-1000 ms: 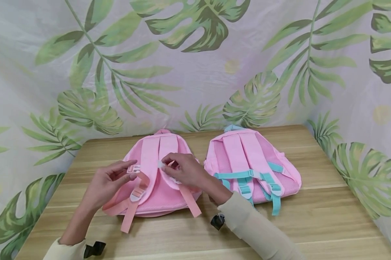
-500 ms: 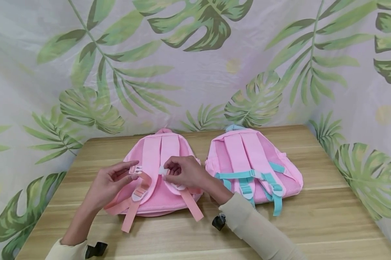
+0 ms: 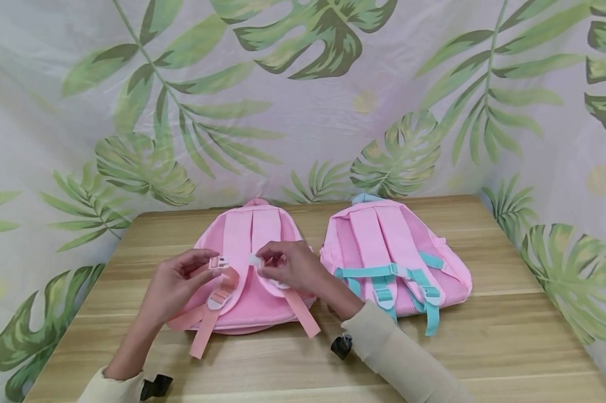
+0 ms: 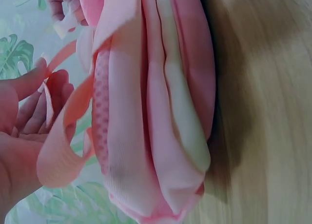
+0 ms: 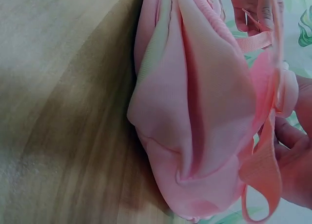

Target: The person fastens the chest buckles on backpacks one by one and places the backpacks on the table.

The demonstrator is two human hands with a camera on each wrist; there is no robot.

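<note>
A pink backpack (image 3: 252, 314) with coral webbing lies at the left of the table, its shoulder straps facing up. Between thumb and fingers, my left hand (image 3: 174, 288) pinches a white-and-coral buckle half (image 3: 217, 262) on a webbing strap (image 4: 63, 55). My right hand (image 3: 297, 267) pinches the other half, a pale plastic buckle piece (image 3: 255, 261), over the right shoulder strap. The two halves face each other across a small gap. In the right wrist view, the right hand (image 5: 297, 155) is partly hidden behind the strap and backpack.
A second pink backpack (image 3: 391, 224) with turquoise webbing lies close to the right, its chest strap (image 3: 366, 272) joined across. Both rest on a wooden table (image 3: 504, 336). Behind stands a leaf-patterned cloth (image 3: 308, 123). Loose coral strap ends (image 3: 204, 336) hang toward the front.
The left hand has brought its buckle half slightly to the right, narrowing the gap to the other half. The right hand's piece dipped, then rose a little. The head view shifted slightly.
</note>
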